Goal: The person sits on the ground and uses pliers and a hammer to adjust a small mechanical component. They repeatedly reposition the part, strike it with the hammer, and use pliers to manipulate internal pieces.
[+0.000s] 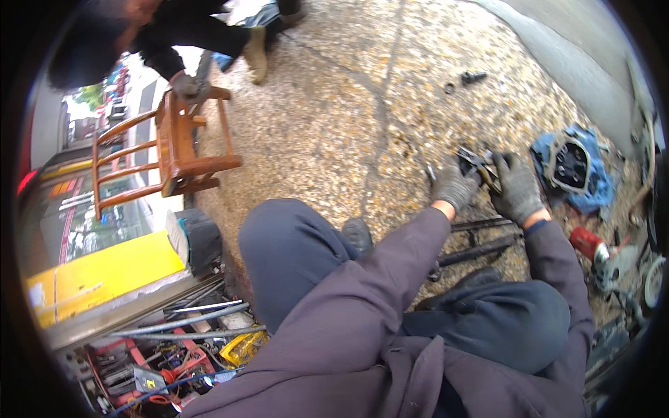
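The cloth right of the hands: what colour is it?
Blue; the cloth lies under a dark metal part, clearest in the head view.

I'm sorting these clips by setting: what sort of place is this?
Probably a street-side repair spot: pebbled pavement open to the road, an engine part on a blue cloth, and tools and metal rods piled by the kerb.

Soft, even daylight falls across the speckled pavement [334, 118], with only faint shadows under the wooden chair [174, 146]. The street beyond the chair is overexposed and washed out. A black fisheye rim rings the picture (straight lines bow strongly near it). The middle is fairly sharp; the tool clutter [160, 362] at the lower left is smeared and soft.
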A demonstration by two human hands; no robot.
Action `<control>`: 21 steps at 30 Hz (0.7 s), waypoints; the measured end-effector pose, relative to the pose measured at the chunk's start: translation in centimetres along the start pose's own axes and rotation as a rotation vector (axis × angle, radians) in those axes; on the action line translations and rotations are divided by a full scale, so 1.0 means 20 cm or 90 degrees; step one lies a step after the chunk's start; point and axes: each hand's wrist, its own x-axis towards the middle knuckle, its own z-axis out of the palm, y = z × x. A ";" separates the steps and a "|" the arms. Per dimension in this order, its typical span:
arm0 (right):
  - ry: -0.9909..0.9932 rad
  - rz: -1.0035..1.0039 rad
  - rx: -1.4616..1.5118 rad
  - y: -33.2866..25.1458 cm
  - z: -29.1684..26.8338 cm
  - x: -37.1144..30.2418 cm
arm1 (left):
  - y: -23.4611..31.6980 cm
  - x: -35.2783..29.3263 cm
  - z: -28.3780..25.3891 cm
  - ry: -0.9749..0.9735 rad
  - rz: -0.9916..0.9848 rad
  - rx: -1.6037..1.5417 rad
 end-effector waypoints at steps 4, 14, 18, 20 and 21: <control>0.024 -0.015 -0.027 0.01 0.02 0.00 | -0.02 0.00 0.00 -0.041 0.059 -0.006; -0.019 -0.011 -0.041 0.01 -0.01 0.01 | 0.06 -0.07 -0.02 0.058 0.095 0.049; -0.072 0.013 -0.011 0.00 -0.04 0.02 | 0.04 -0.06 -0.03 0.043 0.061 0.093; -0.063 0.007 -0.017 0.00 -0.04 0.02 | 0.04 -0.05 -0.03 0.047 0.056 0.107; -0.059 0.002 -0.023 -0.01 -0.04 0.02 | 0.03 -0.05 -0.03 0.052 0.049 0.126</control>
